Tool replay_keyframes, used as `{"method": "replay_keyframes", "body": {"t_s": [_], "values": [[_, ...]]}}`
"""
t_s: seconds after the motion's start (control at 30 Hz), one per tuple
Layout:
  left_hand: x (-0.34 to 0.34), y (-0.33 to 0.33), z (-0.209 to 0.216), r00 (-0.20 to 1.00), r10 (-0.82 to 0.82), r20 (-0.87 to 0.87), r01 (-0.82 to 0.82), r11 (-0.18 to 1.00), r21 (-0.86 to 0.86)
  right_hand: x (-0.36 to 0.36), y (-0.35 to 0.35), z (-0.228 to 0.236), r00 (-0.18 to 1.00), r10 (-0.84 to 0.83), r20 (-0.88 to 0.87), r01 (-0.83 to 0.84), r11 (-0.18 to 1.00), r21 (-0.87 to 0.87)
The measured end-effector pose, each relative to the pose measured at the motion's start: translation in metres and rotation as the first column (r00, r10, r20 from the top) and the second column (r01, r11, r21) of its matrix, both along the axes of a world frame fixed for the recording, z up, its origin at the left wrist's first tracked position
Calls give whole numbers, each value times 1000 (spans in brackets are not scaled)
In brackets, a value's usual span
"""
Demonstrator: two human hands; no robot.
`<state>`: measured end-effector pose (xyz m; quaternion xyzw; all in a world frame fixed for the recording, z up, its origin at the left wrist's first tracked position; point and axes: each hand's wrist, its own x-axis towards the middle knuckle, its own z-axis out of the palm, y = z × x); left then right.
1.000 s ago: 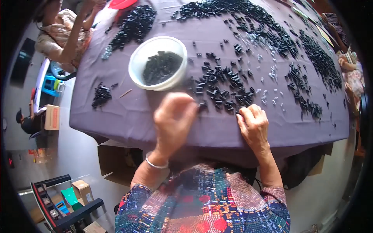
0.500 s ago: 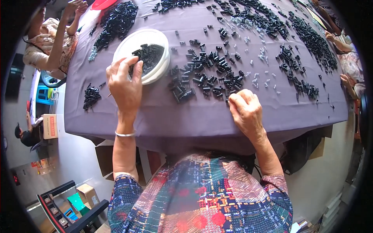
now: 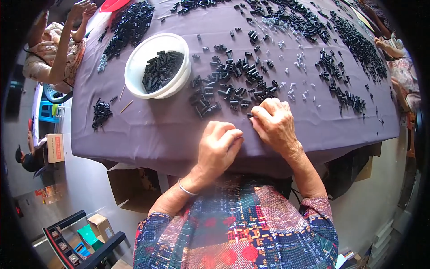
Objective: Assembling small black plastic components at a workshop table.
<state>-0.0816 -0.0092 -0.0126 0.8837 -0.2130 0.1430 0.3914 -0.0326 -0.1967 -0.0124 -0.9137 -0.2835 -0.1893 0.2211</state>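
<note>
My left hand (image 3: pixel 218 147) is closed near the table's front edge, thumb against curled fingers; what it holds, if anything, is hidden. To its right, my right hand (image 3: pixel 275 125) pinches a small black plastic part (image 3: pixel 251 115), whose end pokes out at the fingertips. The two hands are close together but apart. Just beyond them spreads a loose pile of small black plastic parts (image 3: pixel 237 80). A white plastic bowl (image 3: pixel 131 78), partly filled with similar black parts (image 3: pixel 162 71), stands on the left.
Small clear pieces (image 3: pixel 298 62) lie right of the pile. More black parts (image 3: pixel 102 113) and a thin wooden stick (image 3: pixel 126 106) lie left of the bowl. Larger black heaps (image 3: pixel 132 24) cover the far side of the purple tablecloth (image 3: pixel 170 134). People sit at the left (image 3: pixel 53 58) and right (image 3: pixel 398 58) sides.
My left hand has left the bowl and come right and nearer, beside my right hand. My right hand has shifted slightly left, with a black part now showing at its fingertips.
</note>
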Motion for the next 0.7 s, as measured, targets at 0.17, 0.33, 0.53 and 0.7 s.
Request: {"method": "replay_keyframes", "body": {"t_s": [0.17,0.33,0.53,0.7], "values": [[2,-6,0,1000,11,21,-11,1000,7,-5,-19,8,996,-75,58,66,988,137],[-1,-5,-1,998,8,54,-9,1000,23,-5,-60,1,953,-301,24,294,943,153],[2,-15,2,997,-53,61,54,998,-15,3,-80,-2,901,-432,-35,432,891,142],[1,-18,-3,997,-67,28,67,998,-17,8,-77,-1,890,-448,-81,454,888,70]]}}
